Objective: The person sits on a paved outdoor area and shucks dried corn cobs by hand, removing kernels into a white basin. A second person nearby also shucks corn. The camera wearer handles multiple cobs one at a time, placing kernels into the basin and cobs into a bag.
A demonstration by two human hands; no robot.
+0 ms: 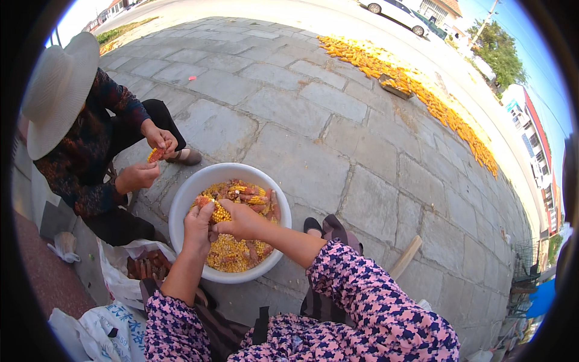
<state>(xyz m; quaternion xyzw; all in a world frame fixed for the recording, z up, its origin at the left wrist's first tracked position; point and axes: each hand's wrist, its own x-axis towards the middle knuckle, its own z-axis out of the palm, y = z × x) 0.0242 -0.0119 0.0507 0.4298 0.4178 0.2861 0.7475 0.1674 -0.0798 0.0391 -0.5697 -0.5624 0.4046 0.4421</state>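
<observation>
A partly shelled corn cob [220,212] is held between my two hands over a large white plastic basin [175,199]. My left hand [199,226] grips its left part, where bare reddish cob shows near the tip. The fingers of my right hand [242,220] press on the side with yellow kernels. Below them the basin holds loose corn kernels [226,258] and several partly shelled cobs [255,199].
At the left, a person in a white hat [68,90] holds another partly shelled cob [156,154]. A white sack of bare cobs [120,271] stands left of my legs. Ears of corn [425,97] lie spread across the stone paving [289,149]. A wooden handle [405,258] is at right.
</observation>
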